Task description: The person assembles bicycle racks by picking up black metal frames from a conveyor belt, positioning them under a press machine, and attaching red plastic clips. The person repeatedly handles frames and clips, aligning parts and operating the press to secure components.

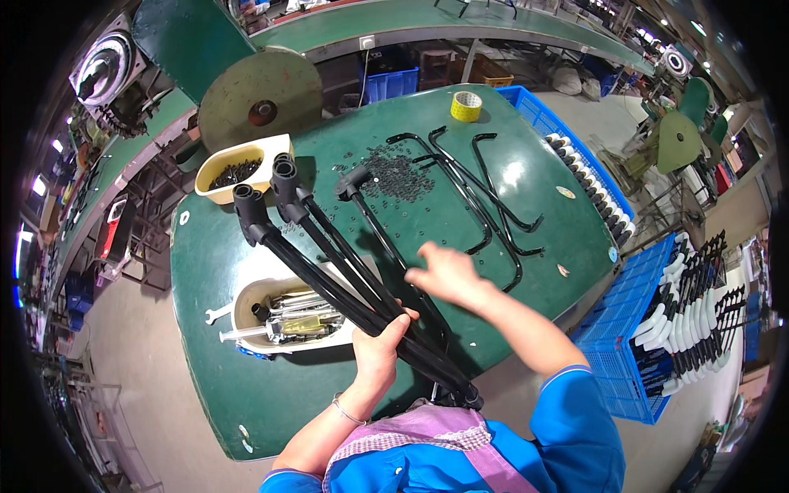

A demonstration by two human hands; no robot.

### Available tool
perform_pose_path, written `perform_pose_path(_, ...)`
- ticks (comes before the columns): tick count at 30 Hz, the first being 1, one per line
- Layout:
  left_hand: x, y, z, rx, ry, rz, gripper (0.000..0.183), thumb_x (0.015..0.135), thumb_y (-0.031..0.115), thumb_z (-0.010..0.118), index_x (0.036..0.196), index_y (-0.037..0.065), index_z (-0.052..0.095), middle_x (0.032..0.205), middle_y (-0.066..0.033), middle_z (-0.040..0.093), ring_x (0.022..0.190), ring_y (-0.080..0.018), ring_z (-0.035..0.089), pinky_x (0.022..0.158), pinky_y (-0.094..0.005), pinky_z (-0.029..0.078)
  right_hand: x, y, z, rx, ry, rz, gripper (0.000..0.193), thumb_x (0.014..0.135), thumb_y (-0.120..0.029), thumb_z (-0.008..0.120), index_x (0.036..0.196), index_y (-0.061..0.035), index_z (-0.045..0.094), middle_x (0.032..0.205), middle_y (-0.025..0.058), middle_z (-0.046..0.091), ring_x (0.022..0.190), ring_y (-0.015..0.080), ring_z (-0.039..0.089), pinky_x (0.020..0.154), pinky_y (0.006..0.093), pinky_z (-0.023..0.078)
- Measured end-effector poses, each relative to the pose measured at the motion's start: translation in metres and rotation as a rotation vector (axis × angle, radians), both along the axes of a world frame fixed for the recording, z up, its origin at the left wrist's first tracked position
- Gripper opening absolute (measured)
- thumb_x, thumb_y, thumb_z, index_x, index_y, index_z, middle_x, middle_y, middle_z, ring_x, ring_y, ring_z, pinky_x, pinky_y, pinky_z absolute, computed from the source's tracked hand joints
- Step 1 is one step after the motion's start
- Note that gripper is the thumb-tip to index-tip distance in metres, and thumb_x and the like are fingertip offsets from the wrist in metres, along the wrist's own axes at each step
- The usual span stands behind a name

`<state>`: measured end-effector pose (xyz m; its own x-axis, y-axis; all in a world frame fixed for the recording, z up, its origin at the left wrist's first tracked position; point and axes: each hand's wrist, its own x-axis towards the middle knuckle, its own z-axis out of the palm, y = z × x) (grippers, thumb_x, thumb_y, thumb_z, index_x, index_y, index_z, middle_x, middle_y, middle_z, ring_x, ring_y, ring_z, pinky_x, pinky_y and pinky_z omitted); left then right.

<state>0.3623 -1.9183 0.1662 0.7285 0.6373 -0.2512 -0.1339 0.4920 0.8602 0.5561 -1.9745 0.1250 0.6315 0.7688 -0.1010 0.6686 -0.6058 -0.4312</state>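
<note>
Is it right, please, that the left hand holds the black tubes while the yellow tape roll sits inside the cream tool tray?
Not quite: the head view shows the yellow tape roll on the green table; the left hand does hold the black tubes.

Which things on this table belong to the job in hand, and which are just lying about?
Likely the job: black tubes, gripped in the left hand; single tube, by the right hand; perhaps small black parts, bent rods.

Likely lying about, untouched: tape; wrench; tools.
</note>
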Motion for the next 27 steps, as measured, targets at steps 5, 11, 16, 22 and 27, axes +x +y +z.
perform_pose_path(5, 0.003, -0.004, 0.003, 0.021, 0.003, -0.018, 0.030, 0.083, 0.004, 0.065, 0.111, -0.003, 0.055, 0.092, -0.0123, 0.069, 0.084, -0.0172, 0.064, 0.079, -0.0293, 0.051, -0.032, -0.007, -0.057, 0.165, -0.044, 0.113, 0.040, 0.083, -0.012, 0.057, 0.118, 0.0030, 0.047, 0.091, 0.0246, 0.065, 0.082, 0.0425, 0.065, 0.072, 0.0527, 0.052)
perform_pose_path(11, 0.006, -0.007, 0.004, -0.003, 0.014, -0.047, 0.027, 0.085, -0.001, 0.065, 0.111, -0.004, 0.057, 0.094, -0.0127, 0.070, 0.088, -0.0174, 0.065, 0.083, -0.0294, 0.050, -0.003, -0.029, -0.046, 0.364, -0.079, 0.026, 0.042, 0.083, -0.013, 0.055, 0.123, -0.0009, 0.047, 0.098, 0.0242, 0.064, 0.084, 0.0440, 0.063, 0.075, 0.0538, 0.052)
perform_pose_path(16, 0.017, -0.012, 0.002, 0.018, 0.006, -0.090, 0.025, 0.085, 0.000, 0.065, 0.109, -0.003, 0.058, 0.093, -0.0117, 0.070, 0.087, -0.0167, 0.065, 0.080, -0.0283, 0.051, 0.035, -0.044, -0.041, 0.370, -0.171, -0.087, 0.042, 0.083, -0.014, 0.056, 0.123, -0.0058, 0.047, 0.101, 0.0200, 0.065, 0.088, 0.0426, 0.063, 0.076, 0.0527, 0.052)
perform_pose_path(22, 0.023, -0.019, 0.004, 0.017, 0.070, -0.119, 0.024, 0.085, -0.001, 0.065, 0.108, -0.003, 0.058, 0.093, -0.0114, 0.070, 0.087, -0.0166, 0.065, 0.079, -0.0284, 0.051, 0.062, -0.046, -0.036, 0.266, -0.023, -0.170, 0.048, 0.083, -0.016, 0.058, 0.129, -0.0043, 0.049, 0.110, 0.0215, 0.064, 0.099, 0.0407, 0.062, 0.085, 0.0506, 0.050)
perform_pose_path(27, 0.026, -0.020, 0.001, 0.027, 0.073, -0.130, 0.026, 0.085, 0.002, 0.065, 0.110, -0.003, 0.057, 0.094, -0.0123, 0.069, 0.086, -0.0175, 0.064, 0.080, -0.0300, 0.051, 0.082, -0.043, -0.035, 0.197, -0.125, -0.236, 0.047, 0.084, -0.017, 0.060, 0.129, -0.0041, 0.049, 0.109, 0.0201, 0.063, 0.097, 0.0403, 0.062, 0.084, 0.0499, 0.050)
